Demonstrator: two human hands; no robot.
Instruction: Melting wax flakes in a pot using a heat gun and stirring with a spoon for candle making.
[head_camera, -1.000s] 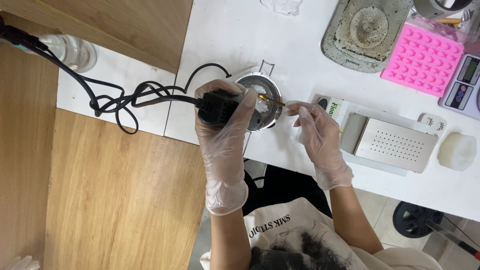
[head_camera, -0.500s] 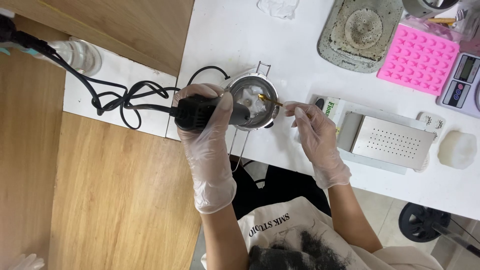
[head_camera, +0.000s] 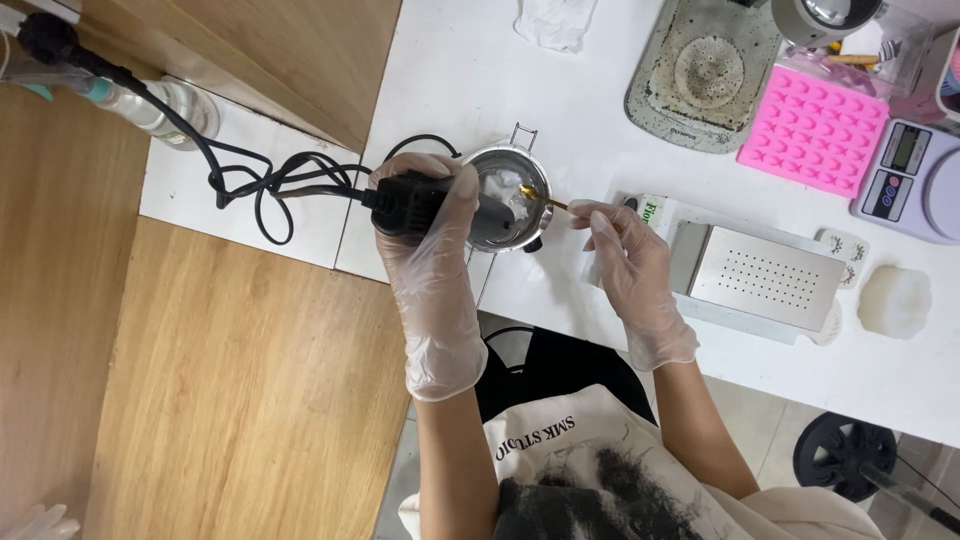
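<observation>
My left hand (head_camera: 432, 235), in a clear glove, grips a black corded heat tool (head_camera: 420, 205) whose nozzle points into a small metal pot (head_camera: 505, 195) with white material inside. My right hand (head_camera: 625, 265), also gloved, pinches a thin gold stick (head_camera: 545, 198) whose tip reaches into the pot. The tool's black cable (head_camera: 250, 180) loops away to the left over a white board. The pot stands on the white table (head_camera: 470, 70) near its front edge.
A perforated metal plate (head_camera: 765, 275) lies right of my right hand, with a white lump (head_camera: 893, 300) beyond it. A pink silicone mould (head_camera: 812, 130), a digital scale (head_camera: 910, 180), a grey tray (head_camera: 705, 70) and a crumpled tissue (head_camera: 548, 22) sit farther back. A clear bottle (head_camera: 150, 105) lies at left.
The left hand has shifted its grip along the black tool, which now points into the pot. The right hand keeps the gold stick in the pot.
</observation>
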